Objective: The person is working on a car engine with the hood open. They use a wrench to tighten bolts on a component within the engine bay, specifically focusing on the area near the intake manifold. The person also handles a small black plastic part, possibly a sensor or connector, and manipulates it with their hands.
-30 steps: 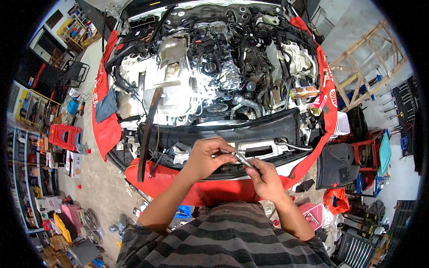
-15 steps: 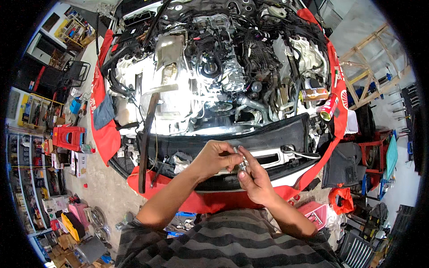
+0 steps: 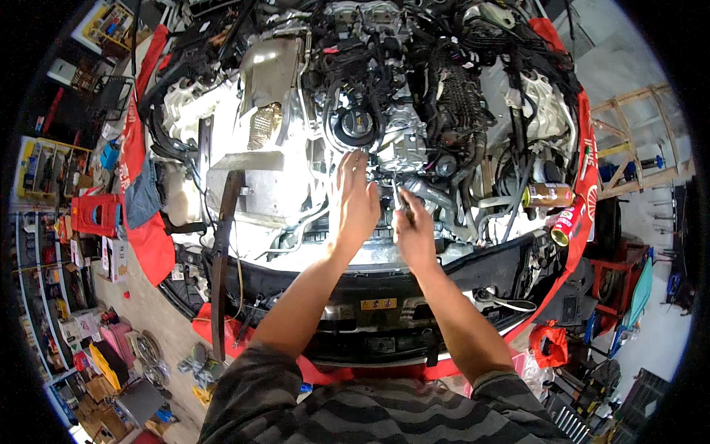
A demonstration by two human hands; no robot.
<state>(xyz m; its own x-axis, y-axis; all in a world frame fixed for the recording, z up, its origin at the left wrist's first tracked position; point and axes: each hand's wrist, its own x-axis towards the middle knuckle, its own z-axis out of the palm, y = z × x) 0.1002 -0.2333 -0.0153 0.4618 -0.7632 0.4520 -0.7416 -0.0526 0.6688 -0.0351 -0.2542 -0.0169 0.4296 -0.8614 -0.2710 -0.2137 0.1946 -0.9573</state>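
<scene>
At the far left, one red plastic stool (image 3: pixel 96 214) stands on the floor. Right of it, one blue-grey cloth (image 3: pixel 142 201) lies over a red sheet (image 3: pixel 154 255) along the car's left edge. Next comes one long, dark, flat bar (image 3: pixel 224 274), slanting from the near edge into the engine bay.

Two bare hands are at the middle. The left hand (image 3: pixel 353 203) reaches in with its fingers stretched out and close together, tips just near of one round black cap (image 3: pixel 358 124); whether they grip anything cannot be told. To its right, the right hand (image 3: pixel 416 231) has its fingers clamped on one slim silver metal tool (image 3: pixel 396 194), which points away over the near part of the engine, between the hands.

Farther right, two cylindrical cans lie near each other: one brownish-orange can (image 3: pixel 547 195) and, nearer, one red can (image 3: pixel 566 225).
</scene>
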